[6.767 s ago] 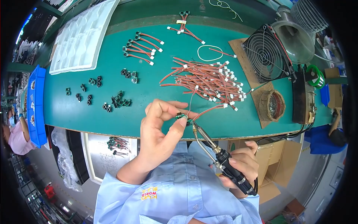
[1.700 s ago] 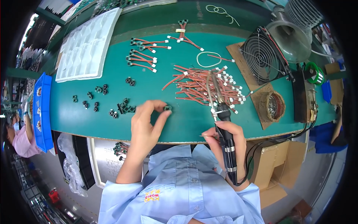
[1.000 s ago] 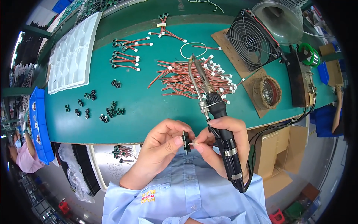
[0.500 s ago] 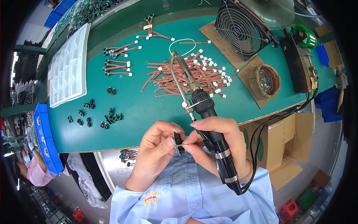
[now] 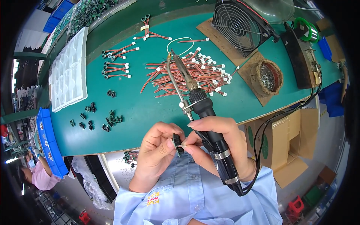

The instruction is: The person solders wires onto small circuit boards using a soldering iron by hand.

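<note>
My left hand [image 5: 154, 152] is closed, pinching a small green circuit board with a black part [image 5: 176, 141] just past the bench's front edge. My right hand [image 5: 228, 137] is wrapped round a black soldering iron [image 5: 202, 105] with a metal feed tube [image 5: 175, 84] clamped along it. The iron points away from me, its tip over the far side of a pile of red-and-black wire leads with white connectors [image 5: 195, 77]. The thumb and a finger of that same hand also pinch something thin against the board, perhaps a wire end; their grip partly hides it.
Several small black-green boards [image 5: 111, 119] lie at the left of the green bench [image 5: 138, 108], near a white moulded tray [image 5: 69, 71]. Wired boards [image 5: 117, 70] sit farther back. At right stand a fan [image 5: 240, 28], a round tip-cleaning pot [image 5: 268, 78] and a solder reel [image 5: 309, 30].
The view has shifted a little, so the bench items appear slightly displaced. Both hands keep the same hold on the board and the soldering iron.
</note>
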The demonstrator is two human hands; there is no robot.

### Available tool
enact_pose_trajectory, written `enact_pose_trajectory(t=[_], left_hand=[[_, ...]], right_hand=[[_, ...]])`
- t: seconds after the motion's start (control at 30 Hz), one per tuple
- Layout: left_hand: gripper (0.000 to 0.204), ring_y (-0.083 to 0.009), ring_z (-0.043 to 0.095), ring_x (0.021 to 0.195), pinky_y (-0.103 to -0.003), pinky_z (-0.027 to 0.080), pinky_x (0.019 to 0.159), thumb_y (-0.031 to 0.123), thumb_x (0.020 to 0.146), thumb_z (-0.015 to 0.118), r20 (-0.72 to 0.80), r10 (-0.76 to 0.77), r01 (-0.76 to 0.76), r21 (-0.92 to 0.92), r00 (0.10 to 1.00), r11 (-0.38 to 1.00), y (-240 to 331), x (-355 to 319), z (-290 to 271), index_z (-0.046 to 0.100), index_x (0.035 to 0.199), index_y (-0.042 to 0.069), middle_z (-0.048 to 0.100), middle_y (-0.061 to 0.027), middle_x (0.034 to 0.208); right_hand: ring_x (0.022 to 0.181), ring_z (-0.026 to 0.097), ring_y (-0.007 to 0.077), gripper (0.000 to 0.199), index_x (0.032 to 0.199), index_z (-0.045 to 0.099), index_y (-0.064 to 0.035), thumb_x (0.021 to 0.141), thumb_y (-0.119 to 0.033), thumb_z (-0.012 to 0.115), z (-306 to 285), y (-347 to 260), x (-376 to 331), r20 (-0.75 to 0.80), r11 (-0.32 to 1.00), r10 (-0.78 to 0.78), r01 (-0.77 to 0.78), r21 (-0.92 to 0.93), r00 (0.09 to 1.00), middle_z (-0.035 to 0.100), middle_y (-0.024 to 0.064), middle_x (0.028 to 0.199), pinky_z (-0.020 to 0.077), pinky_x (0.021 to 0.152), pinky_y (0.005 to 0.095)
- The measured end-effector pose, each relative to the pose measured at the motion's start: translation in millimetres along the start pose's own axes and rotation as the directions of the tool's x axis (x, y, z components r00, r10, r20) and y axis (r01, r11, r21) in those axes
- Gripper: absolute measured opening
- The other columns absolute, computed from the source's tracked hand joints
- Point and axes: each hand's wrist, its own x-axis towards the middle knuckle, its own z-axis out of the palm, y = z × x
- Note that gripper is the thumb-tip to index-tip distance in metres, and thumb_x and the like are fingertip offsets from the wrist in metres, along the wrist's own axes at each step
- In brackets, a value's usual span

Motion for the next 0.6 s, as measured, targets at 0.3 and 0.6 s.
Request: enact_pose_trajectory(t=[0.3,0.6], left_hand=[[0.017,-0.0138,0.048,0.079,-0.023,0.037,0.071,0.006,0.084,0.055,-0.026,-0.011,0.011,0.006,1.0,1.0,-0.7,0.0,1.3,0.05,0.1,0.001,0.055,-0.0117,0.096],[0.017,-0.0147,0.048,0.081,-0.024,0.037,0.074,0.005,0.084,0.055,-0.011,0.017,-0.017,0.037,1.0,0.999,-2.3,0.7,1.2,0.05,0.1,0.001,0.055,-0.0123,0.097]], right_hand=[[0.056,0.057,0.0129,0.045,0.106,0.048,0.0001,0.066,0.007,0.067,-2.2,0.2,1.6,0.0,0.998,-0.034,0.034,-0.05,0.999,0.061,0.0077,0.071,0.0452,0.052,0.0222],[0.057,0.058,0.0132,0.046,0.107,0.048,0.0,0.065,0.007,0.068,-3.5,2.5,0.1,-0.016,0.999,-0.031,0.03,-0.03,0.999,0.061,0.0074,0.072,0.0457,0.052,0.0225]])
